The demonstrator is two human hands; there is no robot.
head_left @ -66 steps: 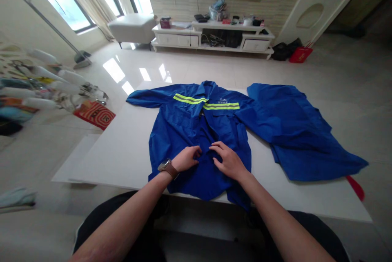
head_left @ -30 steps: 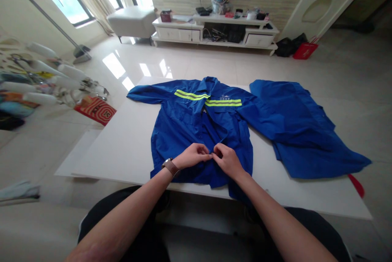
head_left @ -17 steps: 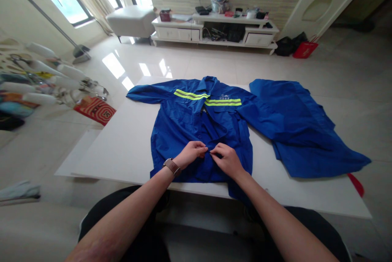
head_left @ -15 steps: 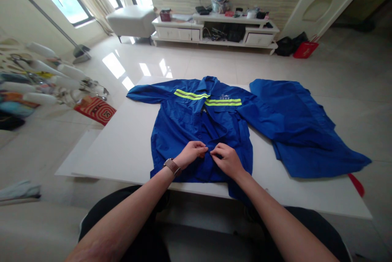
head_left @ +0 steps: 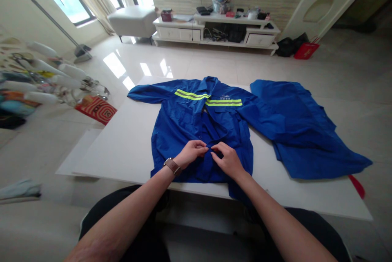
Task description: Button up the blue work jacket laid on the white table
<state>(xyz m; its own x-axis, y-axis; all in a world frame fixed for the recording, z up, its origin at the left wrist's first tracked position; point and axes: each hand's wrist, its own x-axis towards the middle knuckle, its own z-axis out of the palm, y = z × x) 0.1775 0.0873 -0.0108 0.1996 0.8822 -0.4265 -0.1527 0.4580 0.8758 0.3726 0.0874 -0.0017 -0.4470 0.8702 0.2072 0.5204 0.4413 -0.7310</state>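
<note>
blue jacket (head_left: 199,120) lay centre frame. i had left hand (head_left: 190,154) pinching its front edge, right hand (head_left: 228,159) loose, fingers parted beside it. i judged both front edges needed to sit flat and level.

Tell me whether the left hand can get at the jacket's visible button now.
Probably yes: the button lies uncovered just beyond the left hand, with nothing between them, though its grip seems closed on the jacket and may need freeing first.
</note>
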